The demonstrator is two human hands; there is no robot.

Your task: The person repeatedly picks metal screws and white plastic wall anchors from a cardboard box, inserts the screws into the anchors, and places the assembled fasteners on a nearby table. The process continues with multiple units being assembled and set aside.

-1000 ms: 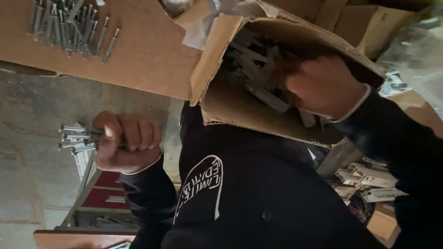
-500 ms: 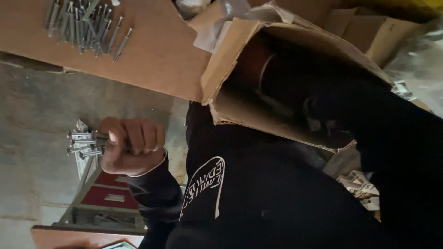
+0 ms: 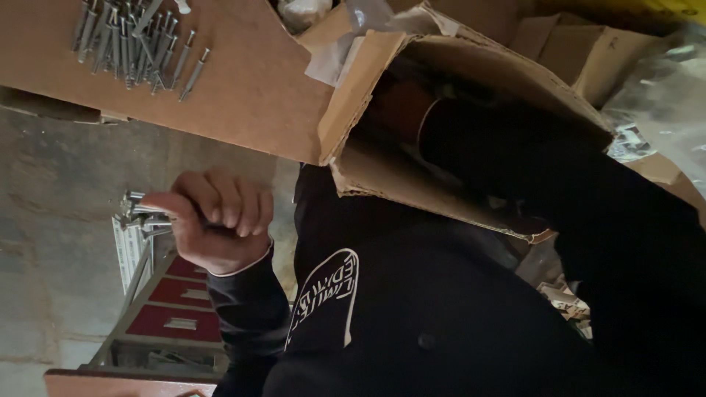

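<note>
The left hand (image 3: 217,228) is closed in a fist around a bundle of metal bolts (image 3: 140,213), their ends sticking out to the left. The right hand (image 3: 397,110) is deep inside the open cardboard box (image 3: 441,191) — its grip cannot be told. More loose bolts (image 3: 136,40) lie on the worktop (image 3: 250,88) at far left.

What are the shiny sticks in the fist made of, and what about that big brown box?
The sticks in the left hand look like metal: silvery grey with a dull shine, like the pile of bolts on the board. The box looks like cardboard: matte brown, with torn, bent flaps.
</note>
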